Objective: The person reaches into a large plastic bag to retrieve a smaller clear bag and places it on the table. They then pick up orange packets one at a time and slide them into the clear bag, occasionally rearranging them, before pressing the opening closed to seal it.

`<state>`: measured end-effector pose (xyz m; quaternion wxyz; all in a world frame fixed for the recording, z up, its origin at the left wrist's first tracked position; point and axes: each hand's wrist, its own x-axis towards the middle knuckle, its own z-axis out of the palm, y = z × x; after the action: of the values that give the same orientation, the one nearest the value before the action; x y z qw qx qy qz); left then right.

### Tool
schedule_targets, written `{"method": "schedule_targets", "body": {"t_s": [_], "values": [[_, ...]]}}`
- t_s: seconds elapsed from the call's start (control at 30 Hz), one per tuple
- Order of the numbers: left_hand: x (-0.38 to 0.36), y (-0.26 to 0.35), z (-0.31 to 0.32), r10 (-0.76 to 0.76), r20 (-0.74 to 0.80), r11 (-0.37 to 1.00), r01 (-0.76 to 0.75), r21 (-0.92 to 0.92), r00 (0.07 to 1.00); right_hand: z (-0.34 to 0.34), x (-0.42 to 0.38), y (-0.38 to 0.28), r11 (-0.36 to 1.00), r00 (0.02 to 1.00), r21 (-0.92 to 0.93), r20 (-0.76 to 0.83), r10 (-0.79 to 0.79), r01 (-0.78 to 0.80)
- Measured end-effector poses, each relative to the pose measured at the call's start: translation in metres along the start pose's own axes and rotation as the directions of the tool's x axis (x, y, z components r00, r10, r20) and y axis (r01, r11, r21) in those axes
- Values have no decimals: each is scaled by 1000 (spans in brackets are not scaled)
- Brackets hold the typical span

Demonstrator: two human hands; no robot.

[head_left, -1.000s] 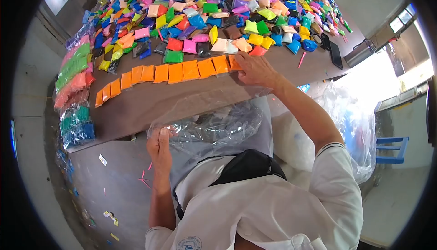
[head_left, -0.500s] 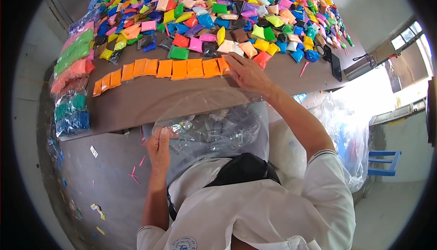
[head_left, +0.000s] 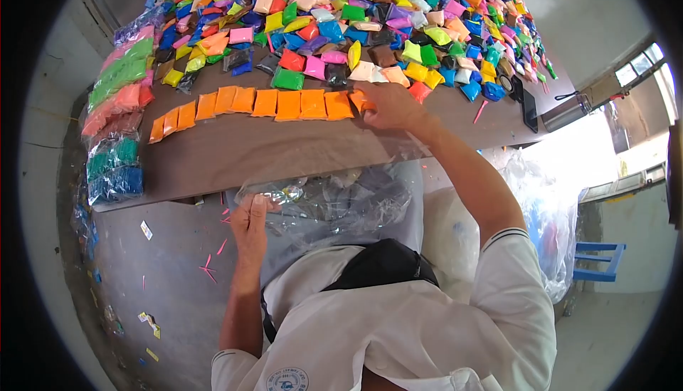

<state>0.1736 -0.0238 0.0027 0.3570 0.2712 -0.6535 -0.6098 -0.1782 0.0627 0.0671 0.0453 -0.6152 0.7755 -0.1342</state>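
Head: ten orange packets (head_left: 288,103) aligned

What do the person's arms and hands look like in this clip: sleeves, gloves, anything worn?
Both hands are bare: no gloves, and no rings or watch that I can make out on the left hand or the right hand. The forearms are uncovered. The person wears a white short-sleeved shirt with a dark trim line at the right sleeve cuff and a round blue printed emblem near the left shoulder.

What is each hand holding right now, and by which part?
Left hand grips the clear plastic bag by its rim. Right hand rests on the last orange packet; grip unclear.
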Motion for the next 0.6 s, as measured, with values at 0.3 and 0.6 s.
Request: {"method": "schedule_targets", "body": {"t_s": [0.3, 0.6], "values": [[-1, 5, 4, -25, -21, 1000, 25, 9, 999, -2, -5, 16, 948, 971, 214, 105, 216, -234], [2, 8, 0, -6, -27, 1000, 6, 11, 1000, 25, -8, 12, 992, 950, 125, -313, 6, 34]]}}
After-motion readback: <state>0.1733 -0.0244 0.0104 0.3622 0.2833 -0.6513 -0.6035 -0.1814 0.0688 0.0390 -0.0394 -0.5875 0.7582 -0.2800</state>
